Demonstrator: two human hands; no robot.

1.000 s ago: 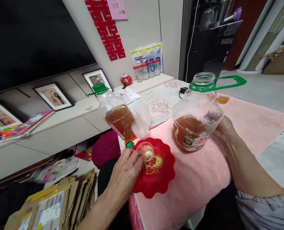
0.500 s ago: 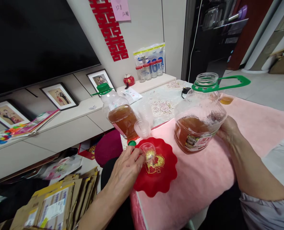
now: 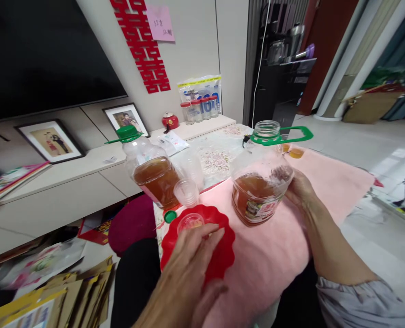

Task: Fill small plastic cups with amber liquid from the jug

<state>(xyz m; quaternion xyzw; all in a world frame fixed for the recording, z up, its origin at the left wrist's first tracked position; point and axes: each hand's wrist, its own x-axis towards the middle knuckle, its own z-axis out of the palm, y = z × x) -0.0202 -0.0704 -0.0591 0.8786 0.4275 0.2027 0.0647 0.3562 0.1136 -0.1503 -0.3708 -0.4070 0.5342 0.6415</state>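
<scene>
A wide-mouthed clear plastic jug (image 3: 257,196) with a green handle ring stands on the pink cloth, part filled with amber liquid. My right hand (image 3: 299,189) holds its right side, with the fingertips hidden behind it. A clear plastic cup (image 3: 190,220) rests on the scalloped red plate (image 3: 224,253), partly covered by my left hand (image 3: 193,253). That hand hovers over the plate with its fingers apart and nothing in them. Just left of the plate lies a green cap (image 3: 170,216). Behind it is a second jug (image 3: 156,180), capped and also holding amber liquid.
Stacked clear cups (image 3: 186,192) lie beside the capped jug. A cup of amber liquid (image 3: 296,153) is at the cloth's far edge. Lidded jars (image 3: 197,110) and framed photos (image 3: 51,142) stand on the cabinet. Flattened cardboard (image 3: 82,291) is at lower left.
My left hand has let go of the cup on the plate and moved nearer to me, its fingers spreading. My right hand remains on the jug. The view has turned to the right.
</scene>
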